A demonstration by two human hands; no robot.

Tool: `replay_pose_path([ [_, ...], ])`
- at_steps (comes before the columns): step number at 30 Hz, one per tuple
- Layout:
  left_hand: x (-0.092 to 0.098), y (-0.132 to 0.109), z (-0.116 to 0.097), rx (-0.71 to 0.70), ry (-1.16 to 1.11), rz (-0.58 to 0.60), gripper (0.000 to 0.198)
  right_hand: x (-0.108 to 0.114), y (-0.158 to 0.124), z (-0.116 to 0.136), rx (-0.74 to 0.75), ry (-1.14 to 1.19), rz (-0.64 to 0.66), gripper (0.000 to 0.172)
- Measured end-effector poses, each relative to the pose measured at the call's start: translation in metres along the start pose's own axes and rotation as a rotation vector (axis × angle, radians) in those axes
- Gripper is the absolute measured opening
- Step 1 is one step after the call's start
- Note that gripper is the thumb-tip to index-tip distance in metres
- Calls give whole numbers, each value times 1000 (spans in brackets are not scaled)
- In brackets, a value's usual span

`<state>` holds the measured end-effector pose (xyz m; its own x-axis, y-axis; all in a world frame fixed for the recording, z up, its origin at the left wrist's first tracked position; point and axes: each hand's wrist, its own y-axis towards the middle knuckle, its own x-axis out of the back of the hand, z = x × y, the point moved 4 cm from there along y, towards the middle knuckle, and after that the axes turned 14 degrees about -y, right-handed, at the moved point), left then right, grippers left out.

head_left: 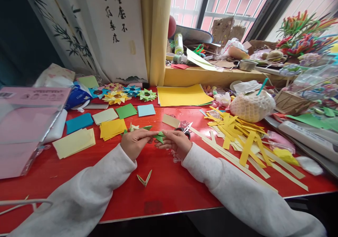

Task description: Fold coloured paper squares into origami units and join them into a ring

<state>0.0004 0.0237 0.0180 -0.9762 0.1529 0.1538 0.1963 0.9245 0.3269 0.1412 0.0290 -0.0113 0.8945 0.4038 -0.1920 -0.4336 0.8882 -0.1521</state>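
Between the fingertips of both hands is a small folded piece of green paper (pixel 159 137). My left hand (pixel 136 142) pinches it from the left and my right hand (pixel 176 142) from the right, fingers closed. More folded pale and green paper (pixel 133 127) shows just behind my left hand, partly hidden by it. A folded cream paper piece (pixel 144 179), V-shaped, lies on the red table (pixel 163 202) nearer to me. Scissors (pixel 185 129) with dark handles rest just beyond my right hand.
Paper stacks in yellow (pixel 113 129), cream (pixel 74 142), blue (pixel 79 123) and green (pixel 126 110) lie at left. Folded paper stars (pixel 116 97) and yellow sheets (pixel 185 95) sit behind. Yellow paper strips (pixel 237 138) are heaped at right. A pink packet (pixel 29 131) covers the far left.
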Motion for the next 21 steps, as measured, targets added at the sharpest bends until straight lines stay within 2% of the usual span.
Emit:
replay_pose_path([
  [5, -1, -1, -9, -182, 268, 23, 27, -2, -3, 4, 33, -36, 55, 31],
  [10, -3, -3, -12, -231, 394, -1, 26, -5, -4, 4, 39, -61, 80, 33],
  [14, -1, -3, -4, -103, 339, -57, 28, -5, -3, 3, 48, -58, 104, 33],
  [21, 1, 3, 15, 204, -76, -41, 28, 1, 0, 0, 50, -55, 72, 29],
])
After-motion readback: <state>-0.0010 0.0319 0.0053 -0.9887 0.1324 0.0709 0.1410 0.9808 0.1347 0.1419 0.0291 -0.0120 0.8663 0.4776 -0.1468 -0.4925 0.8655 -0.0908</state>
